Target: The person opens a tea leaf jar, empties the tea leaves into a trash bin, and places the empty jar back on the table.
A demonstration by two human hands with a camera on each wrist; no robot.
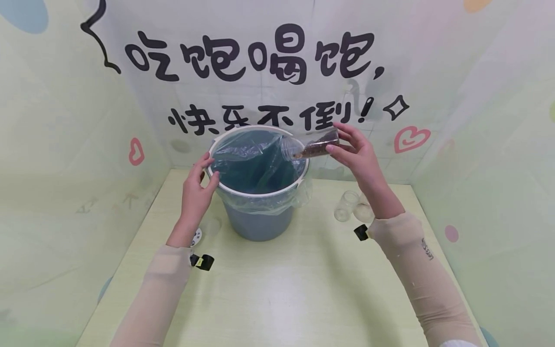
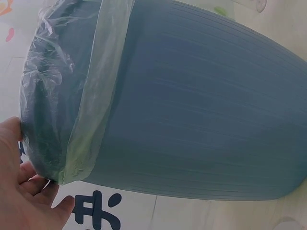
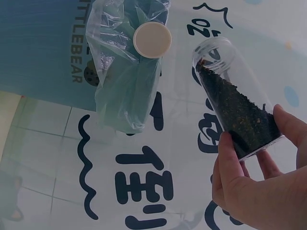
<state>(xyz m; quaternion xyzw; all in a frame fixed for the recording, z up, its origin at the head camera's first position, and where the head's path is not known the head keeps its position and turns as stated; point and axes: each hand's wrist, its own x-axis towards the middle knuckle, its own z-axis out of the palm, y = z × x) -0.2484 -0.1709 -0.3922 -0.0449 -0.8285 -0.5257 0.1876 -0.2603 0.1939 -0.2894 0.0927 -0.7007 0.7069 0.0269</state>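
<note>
A blue-grey bin [image 1: 259, 224] stands upright on the table, lined with a clear plastic bag [image 1: 260, 203] folded over its white rim. My left hand [image 1: 197, 193] holds the bin's rim at the left, thumb and fingers at the bagged edge; the left wrist view shows this hand [image 2: 26, 184] there too. With fingers and thumb, my right hand [image 1: 362, 156] grips the base of a clear jar [image 1: 321, 144], tilted with its mouth over the bin's right rim. Dark dried flakes, like tea leaves, lie along the lower side of the jar [image 3: 235, 105].
Right of the bin, a clear glass jar [image 1: 347, 206] lies beside another clear round glass piece [image 1: 363, 211], partly behind my right forearm. A white round lid [image 1: 197, 237] shows by my left wrist. A printed backdrop [image 1: 269, 91] rises behind the table [image 1: 277, 289].
</note>
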